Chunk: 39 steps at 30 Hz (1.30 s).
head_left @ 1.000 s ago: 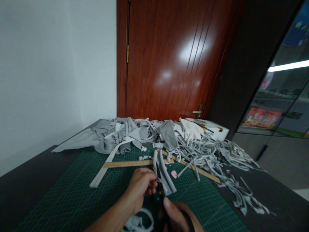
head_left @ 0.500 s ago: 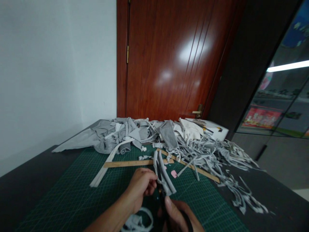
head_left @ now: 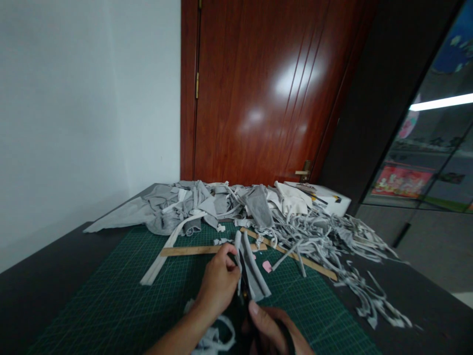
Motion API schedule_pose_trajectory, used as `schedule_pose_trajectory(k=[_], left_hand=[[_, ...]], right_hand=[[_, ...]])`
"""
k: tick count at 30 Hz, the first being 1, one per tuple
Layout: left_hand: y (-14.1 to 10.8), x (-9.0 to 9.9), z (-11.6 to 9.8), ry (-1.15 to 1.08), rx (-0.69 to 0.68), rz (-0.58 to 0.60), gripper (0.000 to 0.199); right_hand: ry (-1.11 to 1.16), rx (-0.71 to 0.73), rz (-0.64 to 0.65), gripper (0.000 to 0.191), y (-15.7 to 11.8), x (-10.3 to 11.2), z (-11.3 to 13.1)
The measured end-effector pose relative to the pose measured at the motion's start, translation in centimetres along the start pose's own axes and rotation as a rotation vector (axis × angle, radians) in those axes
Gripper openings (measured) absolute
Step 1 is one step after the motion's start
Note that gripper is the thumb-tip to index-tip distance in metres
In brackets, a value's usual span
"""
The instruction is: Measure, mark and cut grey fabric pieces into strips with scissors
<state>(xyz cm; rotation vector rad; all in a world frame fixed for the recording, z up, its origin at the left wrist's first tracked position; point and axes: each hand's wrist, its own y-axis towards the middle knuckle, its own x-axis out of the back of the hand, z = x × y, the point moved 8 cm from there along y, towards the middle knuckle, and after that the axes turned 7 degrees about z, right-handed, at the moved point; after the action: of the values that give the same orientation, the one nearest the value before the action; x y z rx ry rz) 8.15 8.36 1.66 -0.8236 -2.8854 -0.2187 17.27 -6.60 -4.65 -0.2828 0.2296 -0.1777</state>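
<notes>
Black scissors [head_left: 245, 292] are in my right hand [head_left: 275, 328], its fingers wrapped round the handles. Their blades point away from me, between two parts of a gray fabric strip [head_left: 254, 276]. My left hand [head_left: 220, 276] pinches the left part of that strip beside the blades. Under both hands lies a green cutting mat [head_left: 121, 296]. A loose bundle of light gray strips [head_left: 212, 340] sits below my left wrist, partly hidden by the forearm.
Two wooden rulers [head_left: 195, 250] [head_left: 314, 265] lie beyond my hands. Gray fabric [head_left: 162, 207] is heaped at the back left, cut strips [head_left: 321, 236] at the right, near a white box [head_left: 338, 202]. A pale strip [head_left: 157, 266] and a pink scrap [head_left: 266, 266] lie on the mat.
My left hand has moved up and away along the strip, its fingers now nearer the far end. The right part of the strip looks spread wider. My right hand has barely moved.
</notes>
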Motion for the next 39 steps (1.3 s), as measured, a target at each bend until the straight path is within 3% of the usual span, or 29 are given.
schedule_pose_trajectory(k=[5, 11, 21, 33, 39], left_hand=[[0.4, -0.2, 0.6, -0.023, 0.002, 0.0, 0.012], [0.8, -0.8, 1.4, -0.172, 0.084, 0.059, 0.042], [0.1, 0.3, 2.1, -0.383, 0.274, 0.05, 0.051], [-0.4, 0.3, 1.2, -0.268, 0.322, 0.032, 0.017], [-0.4, 0.3, 1.0, -0.248, 0.311, 0.023, 0.013]], right_hand=[[0.031, -0.001, 0.058, 0.079, 1.1, -0.5, -0.9], [-0.025, -0.041, 0.015, 0.091, 0.5, -0.2, -1.0], [-0.016, -0.032, 0.083, 0.093, -0.4, -1.3, 0.4], [-0.082, -0.058, 0.062, 0.108, -1.1, -2.0, 1.3], [-0.085, -0.057, 0.055, 0.106, -1.2, -2.1, 1.5]])
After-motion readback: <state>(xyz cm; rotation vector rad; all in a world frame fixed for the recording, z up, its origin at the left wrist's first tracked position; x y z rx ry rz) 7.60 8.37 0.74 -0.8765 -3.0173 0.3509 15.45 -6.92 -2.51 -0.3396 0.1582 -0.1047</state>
